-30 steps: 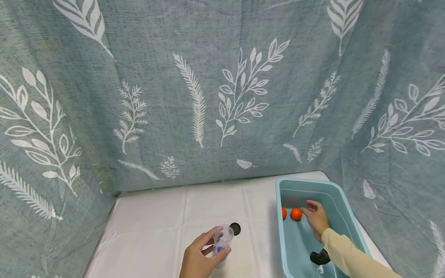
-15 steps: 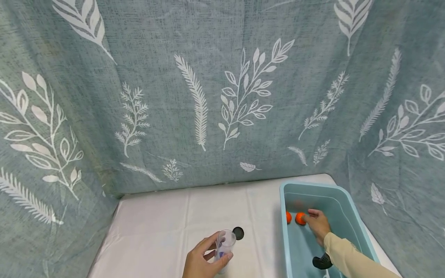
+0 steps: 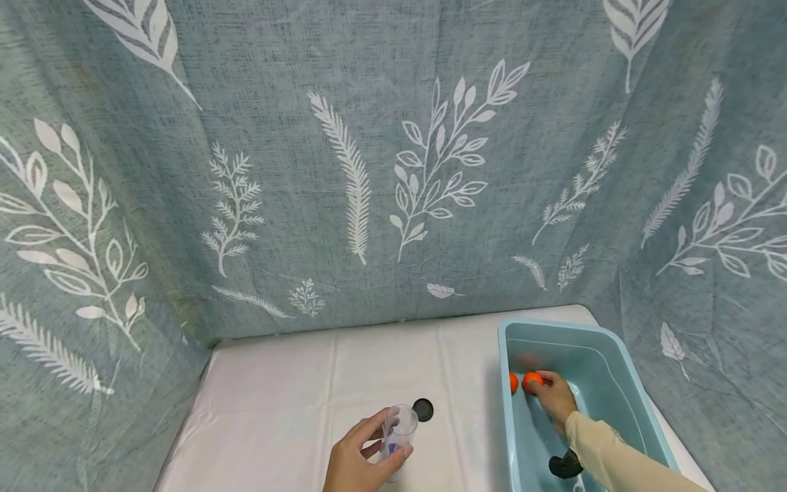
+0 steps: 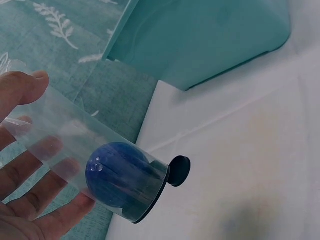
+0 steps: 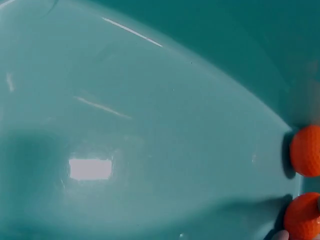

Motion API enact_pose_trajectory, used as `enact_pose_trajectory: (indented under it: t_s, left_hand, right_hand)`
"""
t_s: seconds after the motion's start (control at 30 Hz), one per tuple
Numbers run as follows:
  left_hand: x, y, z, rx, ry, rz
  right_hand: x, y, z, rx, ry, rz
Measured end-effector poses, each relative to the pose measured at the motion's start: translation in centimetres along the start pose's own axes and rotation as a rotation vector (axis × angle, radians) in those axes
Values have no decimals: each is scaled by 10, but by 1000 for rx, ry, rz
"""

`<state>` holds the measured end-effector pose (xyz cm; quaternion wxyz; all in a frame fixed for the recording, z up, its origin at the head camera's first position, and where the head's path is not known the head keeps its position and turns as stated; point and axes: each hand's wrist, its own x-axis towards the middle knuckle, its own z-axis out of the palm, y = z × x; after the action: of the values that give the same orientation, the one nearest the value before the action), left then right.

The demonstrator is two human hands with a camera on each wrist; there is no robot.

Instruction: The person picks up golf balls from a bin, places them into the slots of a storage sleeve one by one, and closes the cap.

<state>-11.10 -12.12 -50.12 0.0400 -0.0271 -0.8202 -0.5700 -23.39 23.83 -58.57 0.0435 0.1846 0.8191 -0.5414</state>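
Left hand [image 3: 363, 458] round clear tube [image 3: 401, 420]; right hand [image 3: 556, 402] pinching orange ball [image 3: 529, 381]

Head view: clear tube at bottom centre of the frame, mouth upward. Left grip: thumb on one side, fingers curled round the other. Cannot tell whether the tube's base touches the white surface [image 3: 277, 410]. Black lid [image 3: 423, 410] lies flat on the surface, near the tube's mouth as seen in the frame.

Left wrist view: blue ball [image 4: 117, 175] sits inside the tube, at the dark-rimmed end, centre of the frame.

Blue bin [image 3: 509, 424] occupies the lower right of the head frame. Right hand reaches inside it; right grip: thumb and fingers on the orange ball, which is near the bin's left wall. Second orange ball [image 3: 514, 383] lies just beside, farther left. Right wrist view has both balls at the right edge, apart, surfaces textured; fingertips reach the lower one.

Pale yellow sleeve [image 3: 615, 451] on the right arm; black item [image 3: 564, 465] next to its cuff. Markings on the grey-green curtain [image 3: 277, 205], upper frame: white leaf and frond prints.
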Motion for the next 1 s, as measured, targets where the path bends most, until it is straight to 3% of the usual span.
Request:
enact_pose_trajectory:
  t_s: [0.5, 0.77, 1.0]
  left_hand:
    - [-4, 6, -2, -9, -20, 19]
    - [-8, 14, 0, -35, -31, 15]
    - [-8, 19, 0, -30, -34, 19]
  right_hand:
    - [-2, -9, -15, -38, -3, -4]
    - [-9, -27, -25, 117, -42, -16]
    - [-30, -47, -34, 180, -87, -48]
